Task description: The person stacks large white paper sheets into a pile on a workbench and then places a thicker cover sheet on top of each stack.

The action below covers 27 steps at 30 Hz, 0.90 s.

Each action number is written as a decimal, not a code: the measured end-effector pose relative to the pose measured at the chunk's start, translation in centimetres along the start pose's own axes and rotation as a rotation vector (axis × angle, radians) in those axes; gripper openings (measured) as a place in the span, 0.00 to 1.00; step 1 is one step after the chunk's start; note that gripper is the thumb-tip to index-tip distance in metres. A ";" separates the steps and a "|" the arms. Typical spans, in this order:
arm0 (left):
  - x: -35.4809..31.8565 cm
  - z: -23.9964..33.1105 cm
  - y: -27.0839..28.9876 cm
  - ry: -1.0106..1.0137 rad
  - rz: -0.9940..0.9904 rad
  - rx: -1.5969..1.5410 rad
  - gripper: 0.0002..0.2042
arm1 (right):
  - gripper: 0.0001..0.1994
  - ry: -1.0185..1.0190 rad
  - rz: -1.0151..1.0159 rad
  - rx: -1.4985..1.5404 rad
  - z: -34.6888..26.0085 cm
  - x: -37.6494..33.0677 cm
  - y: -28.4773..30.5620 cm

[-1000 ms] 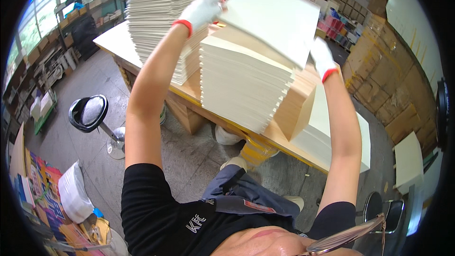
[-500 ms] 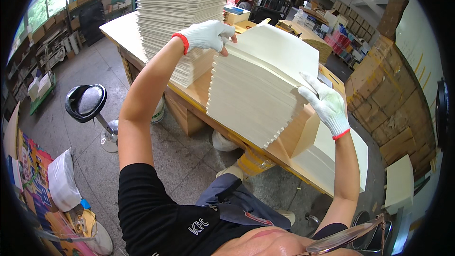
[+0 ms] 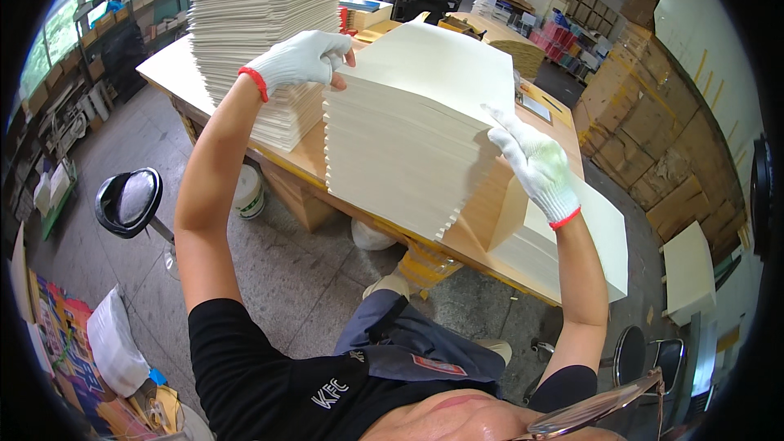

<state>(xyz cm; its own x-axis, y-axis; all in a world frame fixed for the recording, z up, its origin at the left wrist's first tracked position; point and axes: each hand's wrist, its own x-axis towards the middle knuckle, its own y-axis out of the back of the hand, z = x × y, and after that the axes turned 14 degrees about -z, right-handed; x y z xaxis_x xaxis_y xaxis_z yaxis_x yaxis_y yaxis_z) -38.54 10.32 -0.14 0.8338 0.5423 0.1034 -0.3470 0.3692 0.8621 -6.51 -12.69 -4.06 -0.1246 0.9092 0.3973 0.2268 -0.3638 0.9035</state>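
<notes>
A thick stack of cream card sheets (image 3: 404,155) stands on the wooden table in front of me, its left and right edges stepped like teeth. My left hand (image 3: 302,61), in a white glove with a red cuff and bare fingertips, is closed at the stack's near left top corner. Its fingers are curled around the sheet edges there. My right hand (image 3: 535,159), gloved the same way, lies at the right top corner with fingers stretched out along the edge, the thumb apart from them. The pale top sheet (image 3: 445,61) spreads back between both hands.
A taller stack of sheets (image 3: 269,24) rises on the left of the table (image 3: 175,73). A lower pale stack (image 3: 584,237) lies at the right end. A black stool (image 3: 128,202) and a white bucket (image 3: 248,192) stand on the floor. Taped cartons (image 3: 653,131) line the right wall.
The view has shifted, so the table sits further left. The raised front edge of the top sheets now lies flatter on the stack. Both hands remain at its corners.
</notes>
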 end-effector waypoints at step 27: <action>0.2 -0.4 0.3 -0.005 0.032 0.049 0.16 | 0.17 -0.178 -0.080 0.312 -1.1 -0.1 -0.3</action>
<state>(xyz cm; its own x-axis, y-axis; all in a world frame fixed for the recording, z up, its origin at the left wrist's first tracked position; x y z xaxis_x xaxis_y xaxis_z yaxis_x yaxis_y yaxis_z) -38.67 10.84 -0.05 0.8249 0.5492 0.1340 -0.3525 0.3144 0.8814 -7.60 -12.87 -4.20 0.0102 0.9633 0.2684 0.5101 -0.2359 0.8271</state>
